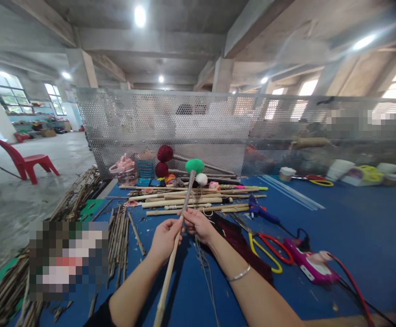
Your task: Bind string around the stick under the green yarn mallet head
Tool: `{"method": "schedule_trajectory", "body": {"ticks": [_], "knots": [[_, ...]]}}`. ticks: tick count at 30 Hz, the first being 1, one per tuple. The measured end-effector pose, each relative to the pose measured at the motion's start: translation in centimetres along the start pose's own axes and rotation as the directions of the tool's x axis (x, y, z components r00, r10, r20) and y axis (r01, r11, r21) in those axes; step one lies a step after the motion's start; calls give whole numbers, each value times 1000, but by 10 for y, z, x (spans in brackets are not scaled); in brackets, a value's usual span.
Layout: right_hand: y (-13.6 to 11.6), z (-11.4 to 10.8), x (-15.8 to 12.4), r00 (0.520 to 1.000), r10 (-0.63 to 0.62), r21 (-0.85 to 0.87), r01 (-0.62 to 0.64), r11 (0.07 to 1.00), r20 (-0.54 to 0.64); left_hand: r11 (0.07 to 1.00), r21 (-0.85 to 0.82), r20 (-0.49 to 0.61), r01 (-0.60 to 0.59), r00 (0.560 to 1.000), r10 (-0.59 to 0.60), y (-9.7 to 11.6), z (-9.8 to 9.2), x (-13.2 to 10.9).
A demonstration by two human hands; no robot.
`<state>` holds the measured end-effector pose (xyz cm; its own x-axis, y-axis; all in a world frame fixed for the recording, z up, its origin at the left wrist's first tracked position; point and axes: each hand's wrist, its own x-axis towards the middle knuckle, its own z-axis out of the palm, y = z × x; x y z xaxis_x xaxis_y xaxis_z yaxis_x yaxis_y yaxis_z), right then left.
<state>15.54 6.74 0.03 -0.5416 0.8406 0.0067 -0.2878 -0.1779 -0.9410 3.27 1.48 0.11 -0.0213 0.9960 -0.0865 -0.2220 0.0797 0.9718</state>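
A long bamboo-handled mallet [172, 268] slants across the middle, its round green head pointing away from me. The upper part of its shaft is wrapped in something greyish. My left hand [165, 236] is closed round the shaft at mid-length. Just above it, my right hand [198, 225] pinches the same shaft between thumb and fingers. Loose grey thread [203, 259] hangs below my right hand. Beyond the hands lie bamboo sticks [184, 202] and mallets with dark red heads [165, 153]. Dark maroon cloth [234, 240] lies partly under my right forearm.
Scissors with red and yellow handles [274, 250] and a blue glue gun [261, 210] lie right. A purple power strip [312, 265] trails cords. Twigs [119, 240] lie left. A perforated metal screen [126, 118] stands behind the blue table [361, 227].
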Motion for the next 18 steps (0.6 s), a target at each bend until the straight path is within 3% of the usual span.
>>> {"method": "schedule_trajectory", "body": {"ticks": [2, 4, 9, 11, 15, 18], "knots": [[0, -1, 0, 1000, -5, -7, 5, 1000, -10, 996, -60, 41, 63, 997, -60, 0, 0, 0], [1, -1, 1, 999, -8, -53, 5, 999, -51, 999, -11, 22, 49, 999, -49, -1, -1, 0], [4, 3, 4, 995, -27, -92, 19, 996, -94, 950, 244, -103, -194, 969, 225, -4, -3, 1], [3, 2, 2, 997, -26, -95, 20, 995, -67, 961, 222, -99, -166, 976, 192, -4, -2, 1], [0, -1, -1, 999, -10, -56, 12, 998, 33, 998, 59, 17, -22, 1000, 21, 0, 1, -1], [1, -4, 0, 1000, -13, -90, 13, 996, 1, 994, 109, 54, -3, 999, -3, 1, 0, -2]]}}
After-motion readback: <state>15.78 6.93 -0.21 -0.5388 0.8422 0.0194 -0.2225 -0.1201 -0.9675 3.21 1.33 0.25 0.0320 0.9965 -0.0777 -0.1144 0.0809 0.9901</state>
